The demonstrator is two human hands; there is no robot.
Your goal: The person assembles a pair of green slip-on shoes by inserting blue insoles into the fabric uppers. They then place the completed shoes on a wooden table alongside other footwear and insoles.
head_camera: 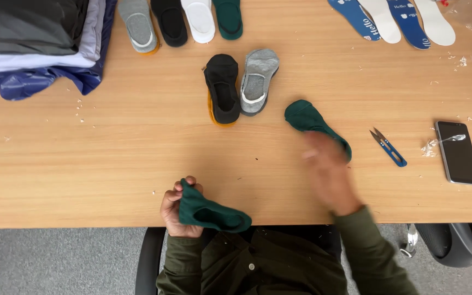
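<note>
A: While the left hand sits at the near table edge, what has it got?

B: A green sock — the fingers are closed on its toe end, and the rest of it hangs out to the right, over the edge and just above the olive shirt.

A: And the right hand?

B: It is blurred, so I cannot tell whether the fingers are spread or curled. It lies over the table with its fingertips at the near end of a second green sock (whether they touch it I cannot say). That sock lies flat on the wood, slanting up and to the left.

A: What lies around it?

B: Just to the right, small blue snips, and further right a dark phone with a scrap of clear wrap at its top corner. To the left of the second sock, a black sock and a grey sock lie side by side, touching, the black one on something yellow.

A: And at the far edge?

B: A row of four socks — grey, black, white, green. At the far right, four foot-shaped card inserts, blue and white in turn. In the far left corner, a stack of folded fabric in grey, pale and dark blue.

A: The table itself?

B: Light wood, with small white bits scattered on it. A chair arm shows below the edge.
</note>
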